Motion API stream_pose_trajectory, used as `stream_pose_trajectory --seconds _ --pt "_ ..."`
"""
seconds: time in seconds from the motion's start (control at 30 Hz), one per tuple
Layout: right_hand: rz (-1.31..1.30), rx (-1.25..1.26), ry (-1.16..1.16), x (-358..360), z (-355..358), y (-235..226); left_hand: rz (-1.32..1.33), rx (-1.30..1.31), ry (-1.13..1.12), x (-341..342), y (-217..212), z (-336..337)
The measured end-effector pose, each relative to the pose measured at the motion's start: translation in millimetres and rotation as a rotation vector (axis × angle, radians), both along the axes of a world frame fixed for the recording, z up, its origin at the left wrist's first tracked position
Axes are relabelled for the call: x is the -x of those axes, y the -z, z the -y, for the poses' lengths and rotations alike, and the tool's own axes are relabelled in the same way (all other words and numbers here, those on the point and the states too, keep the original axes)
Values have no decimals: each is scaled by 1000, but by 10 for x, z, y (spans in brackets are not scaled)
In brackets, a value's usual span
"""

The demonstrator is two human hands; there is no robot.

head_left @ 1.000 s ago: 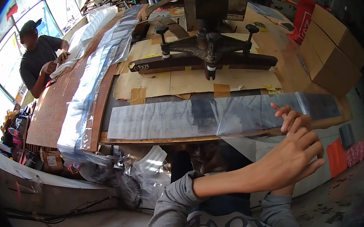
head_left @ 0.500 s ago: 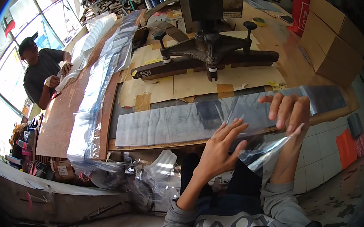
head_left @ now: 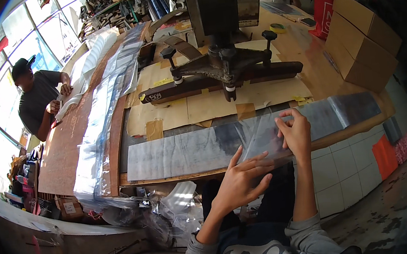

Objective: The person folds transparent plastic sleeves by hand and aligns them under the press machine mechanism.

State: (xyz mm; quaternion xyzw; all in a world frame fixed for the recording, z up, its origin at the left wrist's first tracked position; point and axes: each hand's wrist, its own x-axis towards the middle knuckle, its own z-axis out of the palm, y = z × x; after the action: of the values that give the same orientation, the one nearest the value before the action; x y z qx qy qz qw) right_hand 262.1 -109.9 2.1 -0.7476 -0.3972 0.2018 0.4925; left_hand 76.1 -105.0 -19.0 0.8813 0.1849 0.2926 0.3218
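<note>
A thin clear plastic sheet (head_left: 262,134) spans the space between my hands, above the table's front edge; its outline is hard to follow. My right hand (head_left: 295,134) is raised, thumb and fingers pinched together on the sheet. Nearer to me, my left hand (head_left: 245,179) is open, its fingers stretched and spread against the sheet. Beneath and beyond them lies a long flat strip of translucent plastic (head_left: 176,154) along the front edge, with a folded, shinier part (head_left: 355,109) at its right end.
A dark metal press bar (head_left: 223,81) stands over taped cardboard (head_left: 172,113). Long clear plastic sheets (head_left: 106,117) lie at left, where a co-worker (head_left: 39,94) handles white material. Cardboard boxes (head_left: 363,41) and a red bag (head_left: 324,15) stand at right. Plastic scraps (head_left: 172,209) hang below the table.
My right hand has moved left and turned, its fingers going from spread to pinched. The plastic sheet has risen from below the table edge to between my hands. Another person appears at the back.
</note>
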Motion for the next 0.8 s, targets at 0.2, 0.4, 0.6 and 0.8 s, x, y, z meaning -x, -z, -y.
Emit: stream_pose_trajectory --seconds 0.2,0.4,0.6,0.8 --pt "-28 -59 3 216 -10 -7 317 400 -330 -71 -46 224" --pt "225 -32 105 423 -262 160 341 381 -500 25 -100 65" --pt "495 -40 168 463 -508 147 258 297 -528 71 -130 -241" --pt "416 -48 57 346 -675 215 201 206 -551 75 -66 -489"
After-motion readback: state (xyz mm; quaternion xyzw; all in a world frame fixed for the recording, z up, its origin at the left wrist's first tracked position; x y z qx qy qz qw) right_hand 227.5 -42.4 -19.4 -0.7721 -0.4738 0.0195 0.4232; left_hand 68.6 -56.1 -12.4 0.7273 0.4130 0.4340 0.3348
